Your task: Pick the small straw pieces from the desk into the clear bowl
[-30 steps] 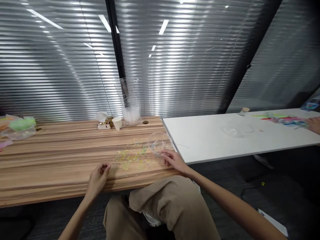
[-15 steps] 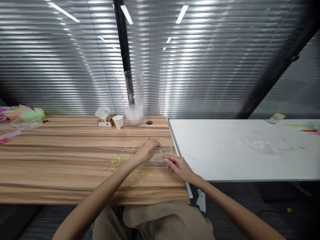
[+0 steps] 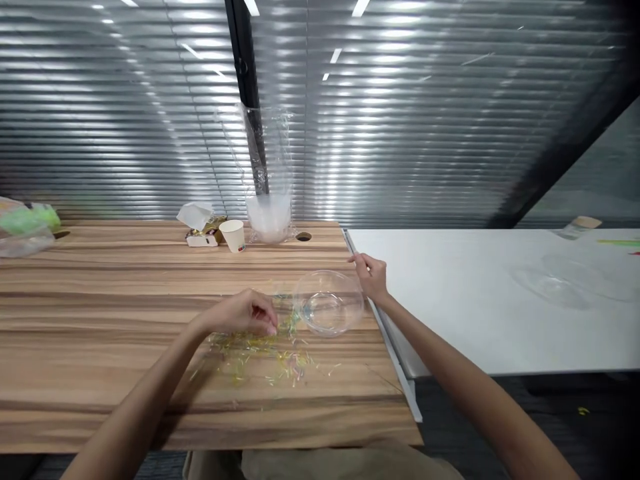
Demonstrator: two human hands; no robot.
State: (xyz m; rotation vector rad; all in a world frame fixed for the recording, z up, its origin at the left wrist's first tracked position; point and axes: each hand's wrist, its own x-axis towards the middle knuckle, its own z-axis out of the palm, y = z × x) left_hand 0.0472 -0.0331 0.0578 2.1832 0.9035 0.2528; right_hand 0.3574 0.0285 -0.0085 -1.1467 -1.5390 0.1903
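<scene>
A clear plastic bowl rests on the wooden table, near its right edge. Left of it, my left hand hovers over a scatter of thin yellow, green and pinkish strips, its fingers pinched together; what they hold, if anything, is too small to make out. Beyond the bowl's upper right rim is my right hand, over the seam between the tables. Its fingers are curled, with the index finger partly extended, and anything inside is hidden.
On the wooden table stand a tissue box, a paper cup and a plastic-wrapped tub. Colourful bags lie far left. Clear lids rest on the white table at right.
Both hands have left the bowl: my left hand moved left over the strips, my right hand up and right. The view has shifted too.
</scene>
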